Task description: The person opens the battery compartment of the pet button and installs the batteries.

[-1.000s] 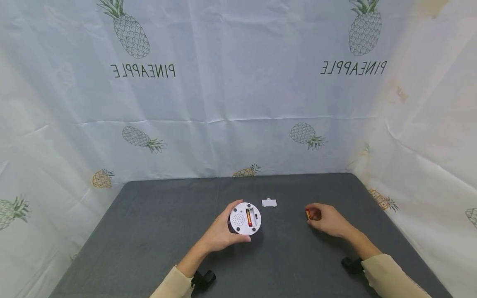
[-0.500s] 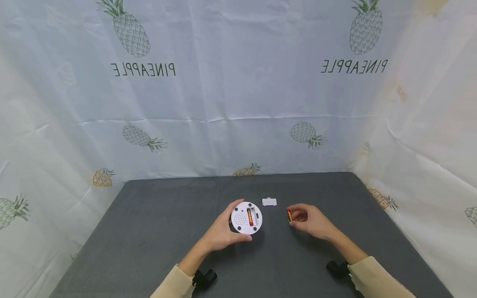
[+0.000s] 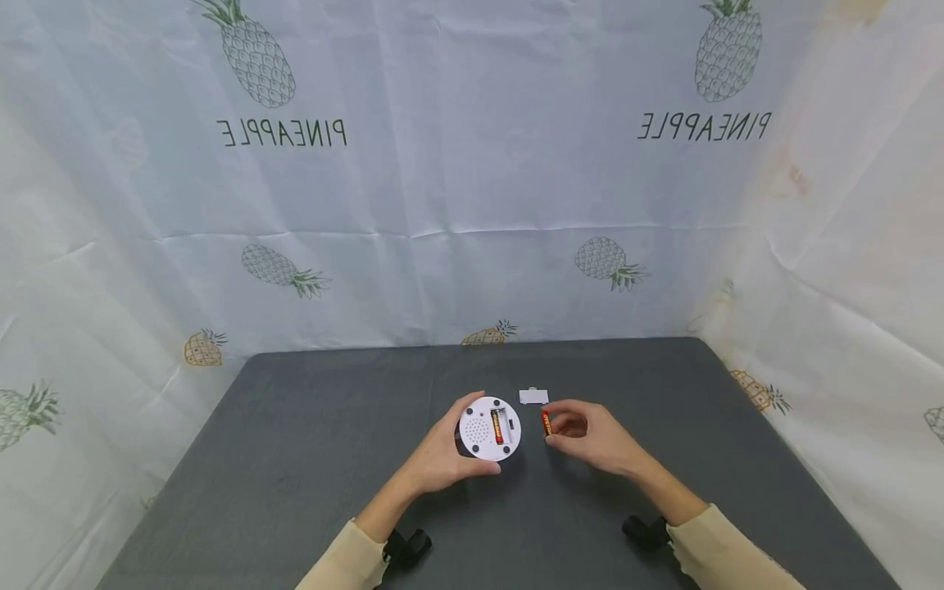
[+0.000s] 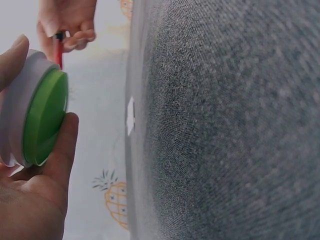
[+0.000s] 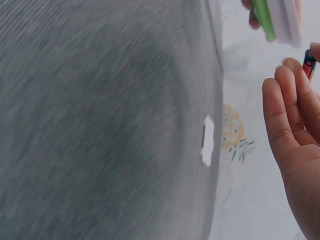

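My left hand (image 3: 441, 459) grips a round white device (image 3: 475, 430) by its rim, its underside turned up. In the left wrist view the device's other face is a green dome (image 4: 46, 117). Its battery compartment is uncovered, and one red battery (image 3: 497, 427) lies in the left slot; the right slot shows bare. Just right of the device, my right hand (image 3: 597, 438) pinches a second red battery (image 3: 546, 423) upright between thumb and fingers. The right wrist view shows that battery's dark end (image 5: 309, 59), with the other fingers extended beside it.
The small white battery cover (image 3: 533, 397) lies on the dark grey table (image 3: 332, 459), just beyond the hands. A white cloth (image 3: 472, 188) printed with pineapples hangs behind the table and along its sides.
My right hand has moved left with its battery, from well right of the battery cover to close beside the device. My left hand and the device have hardly moved.
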Motion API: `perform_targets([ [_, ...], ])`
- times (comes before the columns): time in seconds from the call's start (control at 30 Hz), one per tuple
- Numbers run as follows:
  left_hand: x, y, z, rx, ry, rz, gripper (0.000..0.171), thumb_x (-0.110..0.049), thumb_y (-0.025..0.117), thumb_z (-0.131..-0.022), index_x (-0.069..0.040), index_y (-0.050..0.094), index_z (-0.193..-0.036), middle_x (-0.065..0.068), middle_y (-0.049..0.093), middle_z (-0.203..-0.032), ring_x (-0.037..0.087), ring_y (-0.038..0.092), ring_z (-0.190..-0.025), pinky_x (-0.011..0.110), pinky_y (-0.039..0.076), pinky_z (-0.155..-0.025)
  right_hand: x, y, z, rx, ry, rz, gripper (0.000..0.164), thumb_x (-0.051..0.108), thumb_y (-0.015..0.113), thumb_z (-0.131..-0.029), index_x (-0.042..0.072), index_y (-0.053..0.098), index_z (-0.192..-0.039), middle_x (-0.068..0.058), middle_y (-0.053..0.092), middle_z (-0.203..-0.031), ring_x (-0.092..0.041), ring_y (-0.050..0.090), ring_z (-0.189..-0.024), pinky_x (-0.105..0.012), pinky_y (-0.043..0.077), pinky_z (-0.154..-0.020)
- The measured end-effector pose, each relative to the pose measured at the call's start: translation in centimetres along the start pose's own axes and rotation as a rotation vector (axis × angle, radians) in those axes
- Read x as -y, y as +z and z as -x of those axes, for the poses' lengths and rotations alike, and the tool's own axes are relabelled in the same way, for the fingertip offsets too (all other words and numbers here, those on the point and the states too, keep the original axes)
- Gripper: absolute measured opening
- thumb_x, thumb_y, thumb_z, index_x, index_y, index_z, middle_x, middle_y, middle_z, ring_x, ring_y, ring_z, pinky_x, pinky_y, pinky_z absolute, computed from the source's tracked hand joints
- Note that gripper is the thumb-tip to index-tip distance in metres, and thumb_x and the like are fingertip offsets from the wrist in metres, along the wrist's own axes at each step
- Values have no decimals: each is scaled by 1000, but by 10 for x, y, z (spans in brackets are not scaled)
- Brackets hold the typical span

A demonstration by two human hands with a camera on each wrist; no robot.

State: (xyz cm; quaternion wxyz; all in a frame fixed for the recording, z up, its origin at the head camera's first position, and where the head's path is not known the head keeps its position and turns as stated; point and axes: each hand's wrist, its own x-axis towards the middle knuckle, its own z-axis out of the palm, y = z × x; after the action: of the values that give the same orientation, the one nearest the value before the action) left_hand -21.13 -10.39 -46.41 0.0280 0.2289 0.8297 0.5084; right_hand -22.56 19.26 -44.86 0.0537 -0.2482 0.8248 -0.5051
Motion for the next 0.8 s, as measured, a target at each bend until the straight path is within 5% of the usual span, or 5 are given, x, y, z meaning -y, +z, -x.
perform_targets([
  [0.43, -1, -1, -2, 17, 17, 22, 102, -29, 92, -75, -24, 32, -157, -2, 53, -135, 18, 54, -113, 41, 43, -94, 25, 21, -14, -4, -122, 12, 44, 14, 77, -92, -2, 63, -131, 2, 68, -90, -14, 63, -81, -33, 53, -81],
  [0.63, -2, -2, -2, 25, 19, 20, 102, -36, 91, -75, -24, 31, -157, -1, 52, -135, 18, 54, -112, 39, 44, -93, 30, 29, -20, 0, -191, 110, 41, 14, 75, -92, 2, 65, -130, 10, 65, -84, -9, 61, -77, -42, 53, -77],
  [0.8, -3, -2, -3, 32, 18, 19, 103, -35, 91, -75, -24, 31, -157, -2, 51, -136, 17, 54, -113, 37, 45, -93, 30, 34, -22, 6, -261, 193, 41, 13, 77, -91, 3, 67, -129, 14, 59, -76, -5, 56, -70, -37, 53, -68],
])
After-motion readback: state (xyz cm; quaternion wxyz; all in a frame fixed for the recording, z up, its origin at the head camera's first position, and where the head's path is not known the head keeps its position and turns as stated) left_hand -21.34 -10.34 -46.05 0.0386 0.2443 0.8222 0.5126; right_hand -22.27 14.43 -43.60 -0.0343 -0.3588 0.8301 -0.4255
